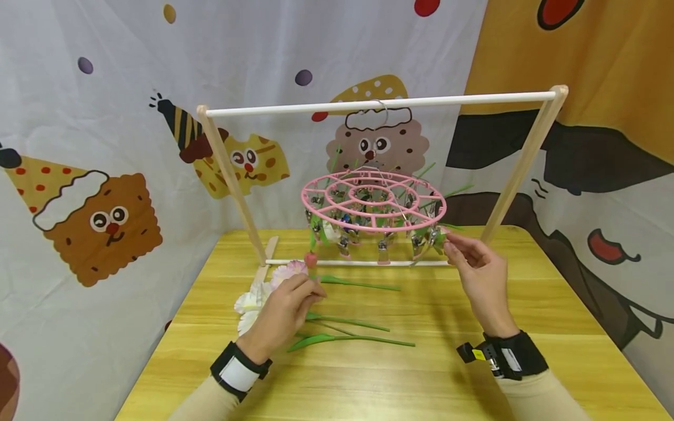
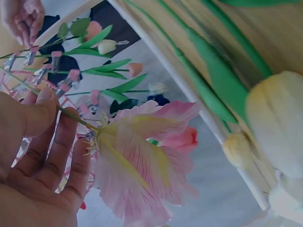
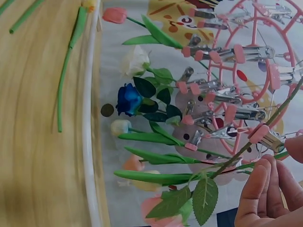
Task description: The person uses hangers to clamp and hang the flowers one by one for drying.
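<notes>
Cartoon-printed curtains [image 1: 121,76] hang behind your wood-grain tabletop [image 1: 447,389], where a stand with a white rail [image 1: 295,108] spans the upper middle of the head view. From that rail a pink round clip hanger [image 1: 374,222] hangs by its hook in the centre, apparently so the metal pegs dangle within your reach and flowers can point downward, as the blue rose [image 3: 129,100] and pink tulip [image 3: 115,15] do in the right wrist view. Your left hand [image 1: 286,310], left of centre, pinches the thin stem of a pink frilled flower [image 2: 142,161] between thumb and forefinger, the other fingers fanned apart; a grip just below the bloom probably keeps its petals uncrushed. Your right hand [image 1: 481,278] is at the hanger's right edge, its fingertips drawn in near a pink-tipped clip [image 3: 259,134] that a leafy stem [image 3: 205,198] crosses; you cannot tell whether they squeeze that clip, pinch a stem or only touch. Below the hanger, at centre left, white flowers [image 1: 250,304] lie with green stems [image 1: 368,338] pointing right, likely leaving those stems easy for you to pick up.
</notes>
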Demonstrator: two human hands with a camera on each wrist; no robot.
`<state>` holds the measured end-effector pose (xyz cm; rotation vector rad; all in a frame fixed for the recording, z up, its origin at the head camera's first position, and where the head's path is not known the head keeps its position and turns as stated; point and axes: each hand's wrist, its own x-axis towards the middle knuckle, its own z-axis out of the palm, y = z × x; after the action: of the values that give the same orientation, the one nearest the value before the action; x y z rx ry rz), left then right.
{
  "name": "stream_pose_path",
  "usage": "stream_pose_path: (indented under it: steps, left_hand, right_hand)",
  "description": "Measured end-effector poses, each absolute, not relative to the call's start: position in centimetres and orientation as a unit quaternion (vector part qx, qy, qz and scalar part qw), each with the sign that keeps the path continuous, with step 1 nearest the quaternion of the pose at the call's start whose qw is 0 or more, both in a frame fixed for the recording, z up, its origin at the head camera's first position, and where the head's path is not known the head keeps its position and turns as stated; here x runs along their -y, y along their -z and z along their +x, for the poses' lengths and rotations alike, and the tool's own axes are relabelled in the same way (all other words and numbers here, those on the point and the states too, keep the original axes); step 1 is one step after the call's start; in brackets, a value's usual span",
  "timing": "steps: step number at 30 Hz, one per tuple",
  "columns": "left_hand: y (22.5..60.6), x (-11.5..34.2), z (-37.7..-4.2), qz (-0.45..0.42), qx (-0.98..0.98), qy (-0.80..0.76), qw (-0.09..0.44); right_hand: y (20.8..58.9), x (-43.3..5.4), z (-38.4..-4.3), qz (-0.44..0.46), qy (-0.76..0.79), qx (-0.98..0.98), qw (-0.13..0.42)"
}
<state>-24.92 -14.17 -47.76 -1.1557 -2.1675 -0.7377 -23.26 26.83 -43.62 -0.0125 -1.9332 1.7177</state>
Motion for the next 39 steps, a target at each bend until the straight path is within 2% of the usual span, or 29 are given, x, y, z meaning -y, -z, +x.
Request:
stream_pose_path:
  steps: [12,18,25,39]
  left_hand:
    - [46.1,13.0,-24.0,-0.398,0.781,0.376,0.301]
    - [45.4,12.1,-23.6,-0.37,0.773,0.423,0.293]
    - [44.4,11.0,-23.2,-0.326,0.775,0.472,0.265]
    - [43.9,9.4,-22.4,-0.306,0.751,0.534,0.239]
  right_hand:
    - [45.4,-24.2,-21.0,0.054,-0.566,0.777,0.268]
    - [45.7,-22.9,-20.8,0.084,-0.562,0.774,0.28]
    - [45.0,-22.1,-20.9,0.074,-0.557,0.777,0.283]
    - [44.4,-21.0,-20.7,0.062,-0.573,0.784,0.231]
